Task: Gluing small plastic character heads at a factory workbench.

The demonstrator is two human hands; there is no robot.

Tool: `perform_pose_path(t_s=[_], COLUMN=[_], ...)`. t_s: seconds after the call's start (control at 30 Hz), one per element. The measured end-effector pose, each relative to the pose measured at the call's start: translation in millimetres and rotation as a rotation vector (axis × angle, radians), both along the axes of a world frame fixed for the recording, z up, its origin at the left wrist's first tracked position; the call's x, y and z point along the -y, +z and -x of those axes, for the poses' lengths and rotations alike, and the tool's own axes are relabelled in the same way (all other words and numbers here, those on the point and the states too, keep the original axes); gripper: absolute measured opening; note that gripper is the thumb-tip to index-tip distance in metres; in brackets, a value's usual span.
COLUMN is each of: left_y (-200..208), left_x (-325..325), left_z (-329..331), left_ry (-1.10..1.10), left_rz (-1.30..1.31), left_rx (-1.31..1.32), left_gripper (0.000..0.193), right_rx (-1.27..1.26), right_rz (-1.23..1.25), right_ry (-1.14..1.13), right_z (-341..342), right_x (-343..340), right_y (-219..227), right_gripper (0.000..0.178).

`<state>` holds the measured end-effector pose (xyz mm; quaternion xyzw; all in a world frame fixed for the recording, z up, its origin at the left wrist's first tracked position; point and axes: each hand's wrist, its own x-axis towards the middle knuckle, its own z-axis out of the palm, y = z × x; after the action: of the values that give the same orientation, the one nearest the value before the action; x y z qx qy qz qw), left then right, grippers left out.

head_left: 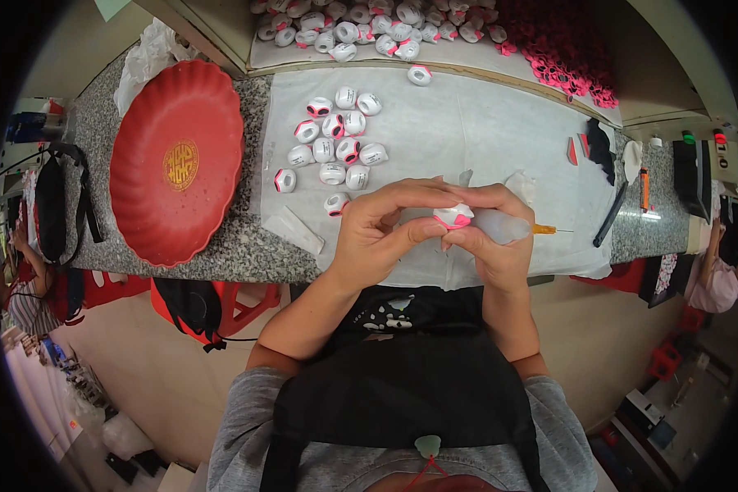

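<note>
Over the near edge of the table, a small white and pink plastic piece (pixel 453 216) is pinched between the fingertips of my two hands. My left hand (pixel 375 234) grips its left side with fingers and thumb. From the other side, my right hand (pixel 507 261) steadies it. That same hand also holds a translucent squeeze bottle (pixel 500 227) against the palm, its orange needle tip (pixel 545 230) pointing right, away from the piece. Just beyond my left hand stand several similar white and pink pieces (pixel 333 173) in a loose group on the white sheet (pixel 435 139).
A large red scalloped tray (pixel 213 164) lies at left on the speckled counter (pixel 254 238). More white pieces (pixel 346 33) and a heap of pink parts (pixel 562 61) fill the back shelf. On the right are black scraps (pixel 601 152), a black stick-like tool (pixel 609 215) and an orange cutter (pixel 644 189).
</note>
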<state>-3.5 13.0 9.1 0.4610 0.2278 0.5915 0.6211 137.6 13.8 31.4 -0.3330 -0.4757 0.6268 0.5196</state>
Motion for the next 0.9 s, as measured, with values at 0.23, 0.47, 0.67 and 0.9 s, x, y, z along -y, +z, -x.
perform_pose_path(t_s=[0.23, 0.47, 0.67, 0.9], left_y=[2.3, 4.3, 0.5, 6.1], left_x=[-0.7, -1.2, -1.1, 1.3], left_z=[-1.1, -0.6, 0.5, -0.8], left_ry=[0.031, 0.027, 0.002, -0.036], left_rz=[-0.072, -0.040, 0.000, 0.146], left_rx=[-0.020, -0.020, -0.038, 0.020], left_gripper=[0.020, 0.019, 0.021, 0.025], right_rx=[-0.021, -0.011, -0.016, 0.031], right_rz=[0.034, 0.038, 0.073, 0.082], right_ry=[-0.020, -0.026, -0.030, -0.008], right_z=[2.6, 3.3, 4.3, 1.7], right_x=[3.3, 3.7, 1.9, -1.5], right_y=[-0.2, -1.4, 1.0, 4.2], right_gripper=[0.026, 0.026, 0.027, 0.030])
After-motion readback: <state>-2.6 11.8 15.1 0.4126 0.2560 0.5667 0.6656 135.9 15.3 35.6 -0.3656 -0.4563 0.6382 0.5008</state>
